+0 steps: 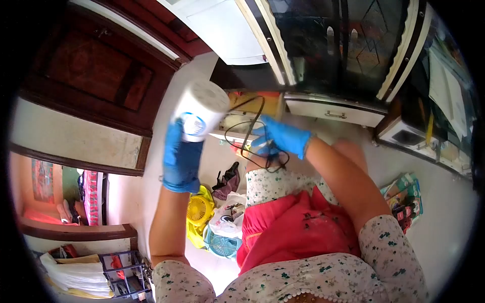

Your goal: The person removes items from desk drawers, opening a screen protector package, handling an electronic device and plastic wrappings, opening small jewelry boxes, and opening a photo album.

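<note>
Left fingers point(174, 139) were clamped on the white cylinder point(204, 108), which sat just beyond them, long axis tilted up toward the right side. Left hand was nearer. Dark cable point(263, 103) looped beside the right fingers point(268, 132); those were slightly apart, couldn't tell if gripping.

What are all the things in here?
Cylinder: 1, white, upper centre
Cable: 1, black, right of cylinder
Glass-doored cabinet: 1, dark and cream, top
Handled drawer: 1, white, below cabinet
Panelled door: 1, brown, upper left
Wire rack: 1, dark, lower left
Plastic bag: 1, white, floor
Slotted item: 1, yellow, beside bag
Basket: 1, blue, below bag
Cloth: 1, red, lap
Left hand: 1, blue-gloved, around cylinder
Right hand: 1, blue-gloved, beside cable
</note>
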Demonstrator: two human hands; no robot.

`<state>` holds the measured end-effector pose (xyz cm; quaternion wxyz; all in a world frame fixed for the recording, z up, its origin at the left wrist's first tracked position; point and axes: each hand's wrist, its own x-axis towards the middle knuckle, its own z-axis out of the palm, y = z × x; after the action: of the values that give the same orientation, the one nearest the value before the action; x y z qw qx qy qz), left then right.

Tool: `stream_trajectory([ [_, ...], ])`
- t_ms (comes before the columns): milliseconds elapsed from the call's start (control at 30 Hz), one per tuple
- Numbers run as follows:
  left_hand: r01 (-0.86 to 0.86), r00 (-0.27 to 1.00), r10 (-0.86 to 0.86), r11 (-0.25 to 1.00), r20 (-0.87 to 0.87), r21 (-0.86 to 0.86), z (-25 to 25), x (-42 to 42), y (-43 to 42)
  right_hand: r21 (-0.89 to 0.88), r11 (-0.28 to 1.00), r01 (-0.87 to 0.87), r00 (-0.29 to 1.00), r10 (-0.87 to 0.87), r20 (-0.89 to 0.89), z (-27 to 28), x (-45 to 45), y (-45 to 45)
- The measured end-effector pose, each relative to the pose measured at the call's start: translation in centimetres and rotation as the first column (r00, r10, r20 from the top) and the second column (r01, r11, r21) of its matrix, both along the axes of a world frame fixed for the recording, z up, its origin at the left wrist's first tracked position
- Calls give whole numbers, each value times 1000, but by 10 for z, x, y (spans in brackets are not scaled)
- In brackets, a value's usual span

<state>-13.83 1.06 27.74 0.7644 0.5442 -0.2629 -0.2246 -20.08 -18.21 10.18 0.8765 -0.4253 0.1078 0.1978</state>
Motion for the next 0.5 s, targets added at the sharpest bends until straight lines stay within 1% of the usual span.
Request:
stream_trajectory([
  [33,-29,998,32,996,-46,79,-11,-8,-2,20,1000,18,1000,-19,8,1,-3,-1],
  [67,-8,997,15,995,-71,101,-30,-5,2,90,996,5,1000,-5,2,-12,0,-4],
  [100,13,995,-1,992,-96,124,-50,-1,7,92,996,11,1000,-11,-1,-13,-2,-5],
  [167,70,992,-51,984,-114,166,-72,-7,8,147,989,5,1000,0,-28,-13,-7,-8],
  [233,53,995,-35,980,-96,192,-92,-13,10,179,984,-9,999,15,-32,-16,-7,-10],
  [300,-11,981,49,980,-186,200,-105,-20,9,292,950,115,993,-104,-53,-20,-6,-10],
  [333,-43,990,78,959,-114,279,-112,-25,7,323,943,86,996,-78,-39,-22,-5,-11],
  [367,-42,990,77,959,-116,280,-116,-27,4,324,942,87,996,-78,-40,-23,-4,-10],
  [433,-59,982,112,949,-155,311,-125,-29,1,294,945,143,990,-135,-50,-27,-1,-9],
  [500,-51,982,105,948,-158,313,-137,-27,-1,272,955,116,993,-112,-30,-28,-1,-11],
])
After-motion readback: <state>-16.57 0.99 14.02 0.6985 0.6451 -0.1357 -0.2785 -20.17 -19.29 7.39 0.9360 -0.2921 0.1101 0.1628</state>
